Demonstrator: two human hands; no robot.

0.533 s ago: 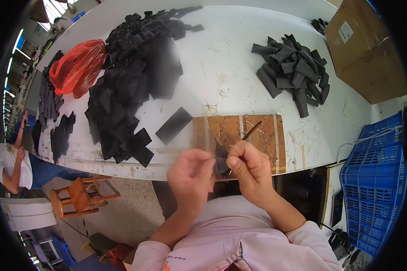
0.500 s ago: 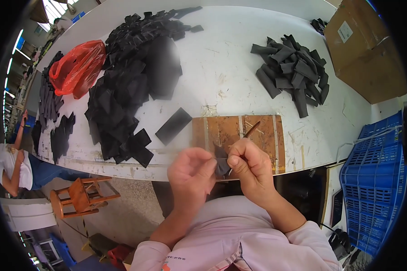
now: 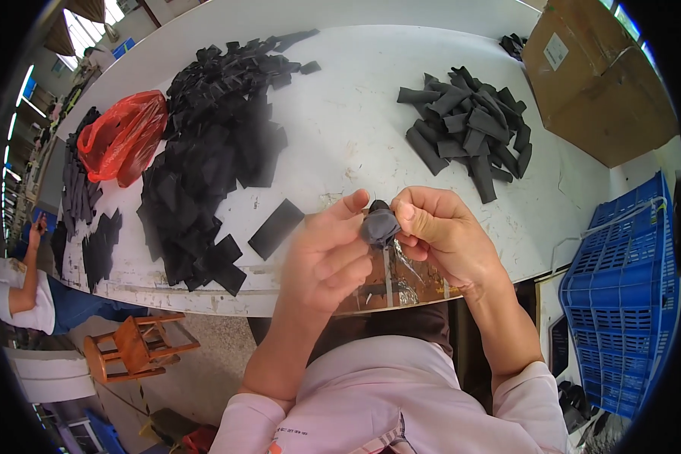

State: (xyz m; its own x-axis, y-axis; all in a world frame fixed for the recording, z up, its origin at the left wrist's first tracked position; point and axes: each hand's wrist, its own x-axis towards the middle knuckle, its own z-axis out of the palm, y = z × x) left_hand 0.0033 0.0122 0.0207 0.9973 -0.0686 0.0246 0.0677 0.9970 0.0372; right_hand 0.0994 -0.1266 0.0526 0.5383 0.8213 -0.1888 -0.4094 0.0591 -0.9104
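Brown cardboard box point(image 3: 598, 76) sits at the far right corner of the white table point(image 3: 340, 129), with a small white rectangular label point(image 3: 557, 51) on its near side. One red plastic bag point(image 3: 121, 135) lies at the far left; what it holds cannot be seen. One blue crate point(image 3: 620, 303) stands on the floor to the right of the table; its contents are not clear.

Both hands are raised over the table's near edge. The left hand point(image 3: 325, 257) and the right hand point(image 3: 439, 231) are each closed narrowly on one small grey rolled piece point(image 3: 380, 225), pinched between their fingertips from either side.

Below the hands lies one wooden board point(image 3: 401, 276) at the table edge. A single flat black strip point(image 3: 276, 228) lies just left of the hands. A large heap of black flat pieces point(image 3: 212, 151) spreads over the left half of the table, too many to count. A smaller pile of grey rolls point(image 3: 469, 125) lies far right, near the box.

One wooden stool point(image 3: 132, 348) stands on the floor to the left, beside another person point(image 3: 15, 287).
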